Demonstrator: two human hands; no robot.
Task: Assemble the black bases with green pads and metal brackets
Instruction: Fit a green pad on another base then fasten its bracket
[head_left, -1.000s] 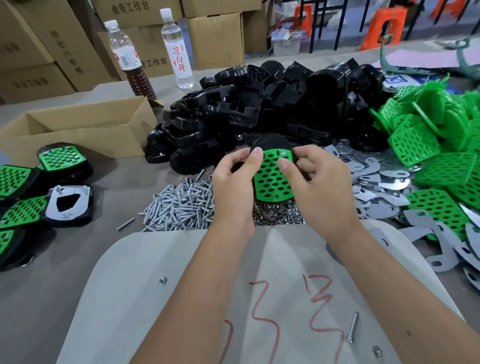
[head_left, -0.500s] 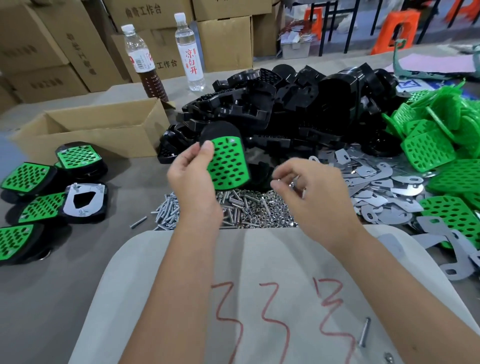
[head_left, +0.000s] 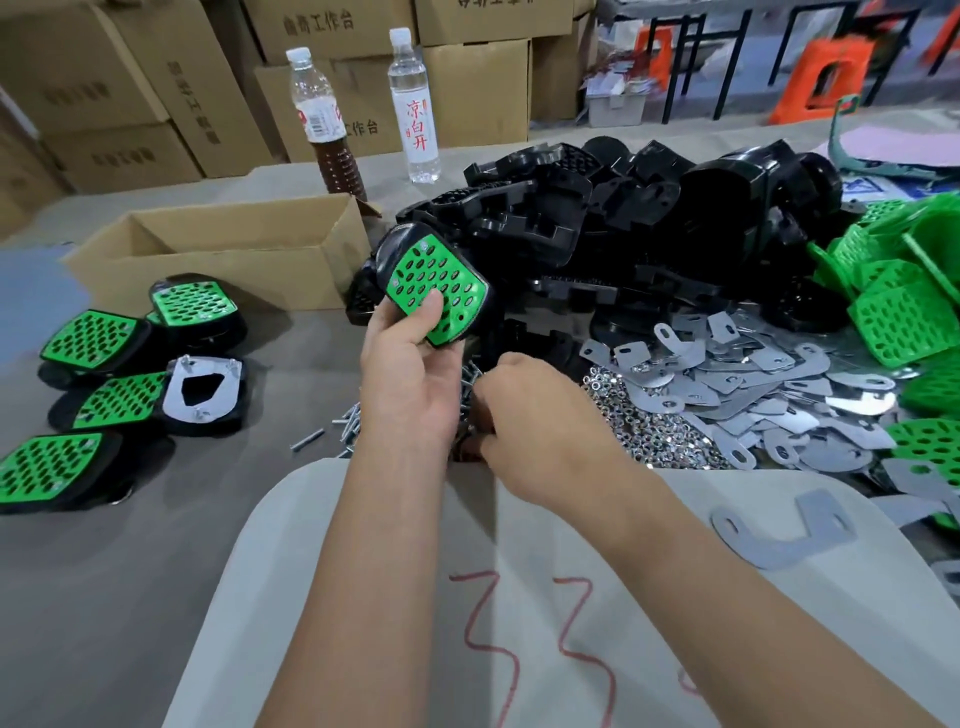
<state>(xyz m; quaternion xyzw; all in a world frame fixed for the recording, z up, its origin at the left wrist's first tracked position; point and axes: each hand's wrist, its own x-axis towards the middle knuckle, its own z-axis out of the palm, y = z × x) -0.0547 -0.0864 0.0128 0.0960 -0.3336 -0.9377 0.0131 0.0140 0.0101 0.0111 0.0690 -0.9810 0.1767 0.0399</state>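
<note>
My left hand (head_left: 410, 374) grips a black base with a green perforated pad (head_left: 434, 286) fitted on it, thumb pressed on the pad, held up in front of the heap of black bases (head_left: 623, 234). My right hand (head_left: 535, 426) reaches down with curled fingers into the pile of screws (head_left: 353, 415) just below my left hand; its fingertips are hidden, so what they hold is unclear. Loose green pads (head_left: 904, 317) lie at the right. Metal brackets (head_left: 753, 384) and small nuts (head_left: 654, 431) are spread beside them.
Several finished bases with green pads (head_left: 93, 338) and one showing its metal plate (head_left: 200, 384) lie at the left. An open cardboard box (head_left: 223, 249) and two bottles (head_left: 415, 98) stand behind. A single bracket (head_left: 784, 535) rests on the grey board (head_left: 311, 597) near me.
My left hand has lifted the padded base up and tilted it. My right hand has let go of it and dropped down to the screws below.
</note>
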